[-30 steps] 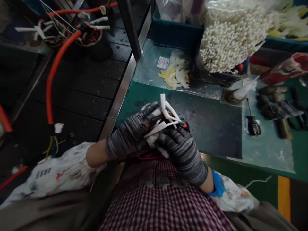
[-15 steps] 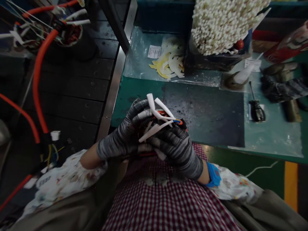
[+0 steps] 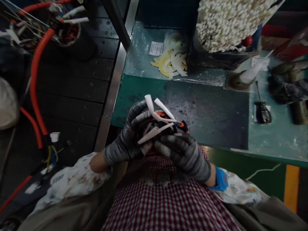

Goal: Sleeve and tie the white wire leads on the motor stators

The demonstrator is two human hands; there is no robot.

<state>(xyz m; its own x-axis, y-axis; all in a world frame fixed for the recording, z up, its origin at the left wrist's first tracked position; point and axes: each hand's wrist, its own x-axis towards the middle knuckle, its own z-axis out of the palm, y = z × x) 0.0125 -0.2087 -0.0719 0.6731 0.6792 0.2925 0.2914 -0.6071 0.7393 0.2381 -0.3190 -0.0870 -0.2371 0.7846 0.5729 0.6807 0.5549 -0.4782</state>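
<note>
Close to my body, at the table's near edge, I hold a cable end with white-sleeved wires (image 3: 166,119) between both gloved hands. Its white sleeves stick out to the upper left and lower left, while blue and yellow wires run into an orange and black part at its right. My left hand (image 3: 128,133) curls around the left side, fingers bent over the top. On the lower right, my right hand (image 3: 186,149) has its fingers bent against the piece. A dark body with orange bits shows between the hands, mostly hidden by fingers and sleeves.
Beyond the hands lies a dark mat (image 3: 211,112) on the green table. Yellow and white curved pieces (image 3: 172,62) lie on plastic sheeting, beside a box of many small white-tipped pieces (image 3: 226,25). A screwdriver (image 3: 263,112) is at right. Thick orange cables (image 3: 35,77) hang at left.
My right hand has shifted slightly right and down, and its fingers have loosened a little. The cable end stays between both hands. The view has turned slightly.
</note>
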